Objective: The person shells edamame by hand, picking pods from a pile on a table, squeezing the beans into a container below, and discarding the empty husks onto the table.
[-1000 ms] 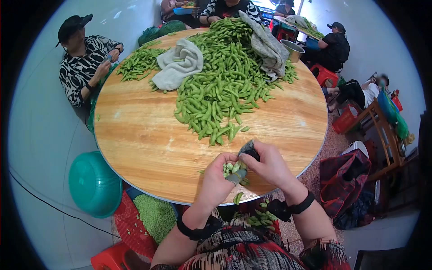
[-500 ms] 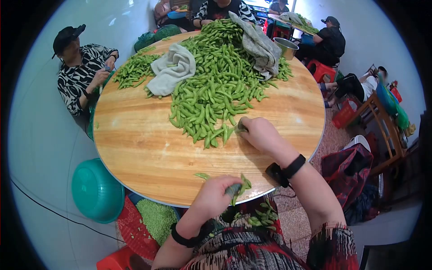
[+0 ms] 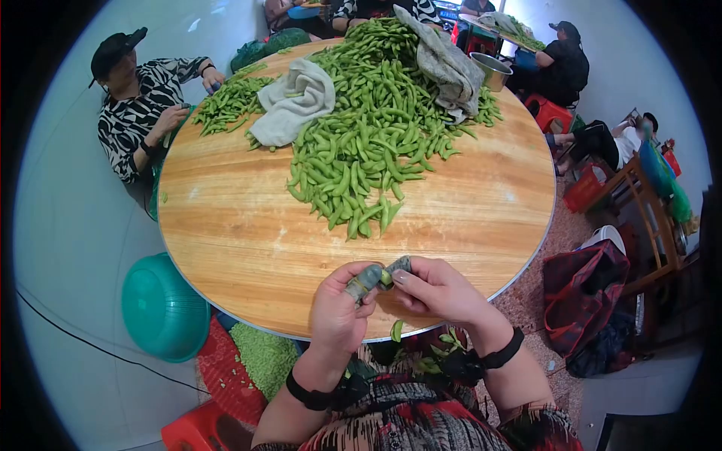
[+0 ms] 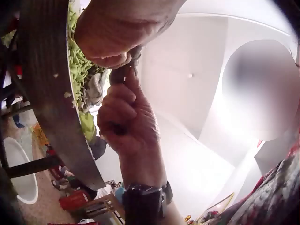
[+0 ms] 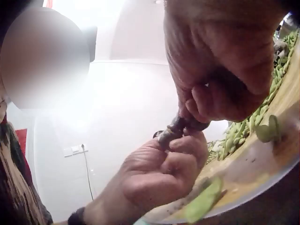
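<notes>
Over the near edge of the round table, my left hand [image 3: 336,310] and right hand [image 3: 445,292] meet at the fingertips. Between them they pinch a green soybean pod [image 3: 386,276], mostly hidden by the fingers. Dark grey wrapping covers the left thumb [image 3: 364,283] and a right-hand finger [image 3: 398,266]. In the left wrist view, the right hand [image 4: 129,117] faces the camera with fingers curled; the right wrist view shows the left hand [image 5: 166,171] the same way. A large heap of soybean pods [image 3: 353,143] lies beyond the hands.
Cloths [image 3: 297,101] lie on the heap, and a metal pot [image 3: 492,71] stands behind it. One loose pod [image 3: 397,330] is at the table's near edge. Shelled beans [image 3: 263,361] fill a container below left, near a green basin [image 3: 165,307]. Another person [image 3: 147,101] sits at the left.
My right hand has come back from the heap's near edge to my left hand. The left hand has risen slightly, and the pods it held are gone from it. Both now pinch one pod.
</notes>
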`<state>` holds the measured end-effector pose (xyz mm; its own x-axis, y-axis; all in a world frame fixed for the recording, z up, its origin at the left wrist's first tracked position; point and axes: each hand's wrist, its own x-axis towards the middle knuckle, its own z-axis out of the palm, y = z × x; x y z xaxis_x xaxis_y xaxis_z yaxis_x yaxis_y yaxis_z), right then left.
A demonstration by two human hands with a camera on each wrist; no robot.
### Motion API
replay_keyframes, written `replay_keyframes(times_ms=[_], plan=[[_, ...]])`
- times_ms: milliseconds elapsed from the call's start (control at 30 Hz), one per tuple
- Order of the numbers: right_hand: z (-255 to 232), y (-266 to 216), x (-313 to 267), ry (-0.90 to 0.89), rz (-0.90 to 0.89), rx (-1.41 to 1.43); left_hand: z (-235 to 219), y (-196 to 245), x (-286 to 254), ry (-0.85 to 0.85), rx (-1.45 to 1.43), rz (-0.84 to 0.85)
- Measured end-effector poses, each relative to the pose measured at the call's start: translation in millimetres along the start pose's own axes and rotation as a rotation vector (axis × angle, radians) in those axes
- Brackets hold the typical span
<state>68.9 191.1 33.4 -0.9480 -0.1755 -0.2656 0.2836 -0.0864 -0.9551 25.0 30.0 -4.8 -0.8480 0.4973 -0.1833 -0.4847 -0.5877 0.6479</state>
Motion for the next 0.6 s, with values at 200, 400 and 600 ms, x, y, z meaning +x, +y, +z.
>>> replay_keyframes(times_ms=[200, 400, 600], plan=[[-3.7, 5.2, -6.6, -0.086, 0.076, 0.259, 1.3, 3.6, -0.5, 0.018, 0.195, 0.052], [-5.5, 10.2, -5.5, -0.130, 0.053, 0.379, 7.3, 2.3, 0.6, -0.093, 0.192, 0.026], [-4.9, 10.5, -10.1, -0.115, 0.089, 0.525, 9.2, 6.9, 2.8, -0.227, 0.156, -0.063]])
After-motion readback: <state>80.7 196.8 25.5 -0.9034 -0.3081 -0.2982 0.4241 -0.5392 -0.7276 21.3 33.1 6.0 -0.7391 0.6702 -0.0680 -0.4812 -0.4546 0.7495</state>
